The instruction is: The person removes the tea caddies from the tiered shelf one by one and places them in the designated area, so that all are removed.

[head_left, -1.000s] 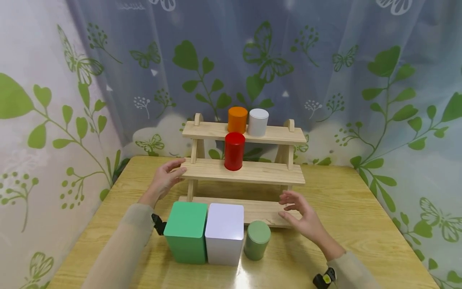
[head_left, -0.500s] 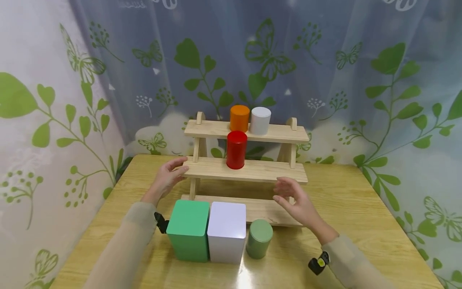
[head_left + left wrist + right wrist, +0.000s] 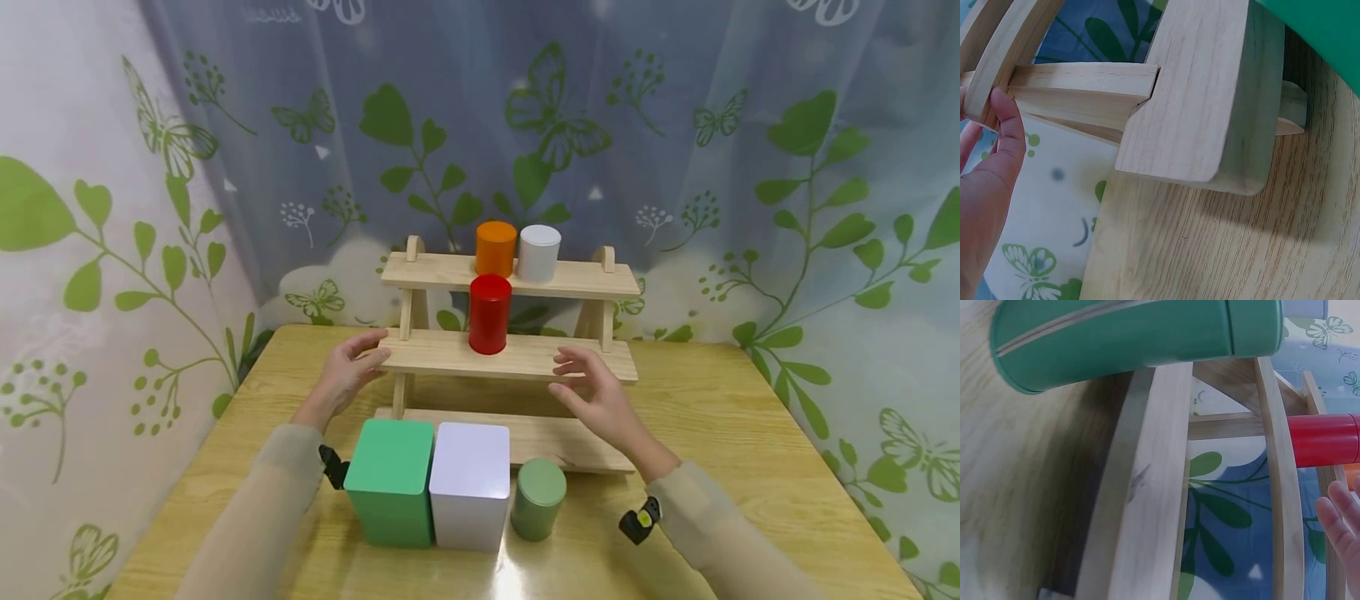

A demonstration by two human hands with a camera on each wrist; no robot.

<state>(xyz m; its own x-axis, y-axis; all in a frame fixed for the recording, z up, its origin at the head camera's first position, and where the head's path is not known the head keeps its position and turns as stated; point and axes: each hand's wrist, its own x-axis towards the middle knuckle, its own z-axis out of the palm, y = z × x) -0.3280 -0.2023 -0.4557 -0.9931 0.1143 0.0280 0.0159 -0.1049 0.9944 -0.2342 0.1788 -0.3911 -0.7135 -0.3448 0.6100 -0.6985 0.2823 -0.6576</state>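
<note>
A three-tier wooden display stand [image 3: 435, 352] is in the middle of the head view. My left hand [image 3: 347, 377] pinches the left end of its middle shelf between thumb and fingers, as the left wrist view shows up close. In front of the right part of that shelf, my right hand [image 3: 600, 404] hovers with relaxed fingers and holds nothing. A red canister [image 3: 490, 315] stands upright on the middle tier. On the top tier, an orange canister [image 3: 496, 248] is beside a white canister [image 3: 538, 254].
Before the bottom tier stand a green box [image 3: 392, 467], a lavender box [image 3: 470, 467] and a sage-green canister [image 3: 537, 500], side by side on the wooden table [image 3: 720, 450]. A leaf-and-butterfly printed curtain [image 3: 465, 108] hangs behind.
My right hand has moved left and up, from the stand's lower right end towards the middle shelf. The left hand stays at the shelf end; the canisters and boxes stay in place.
</note>
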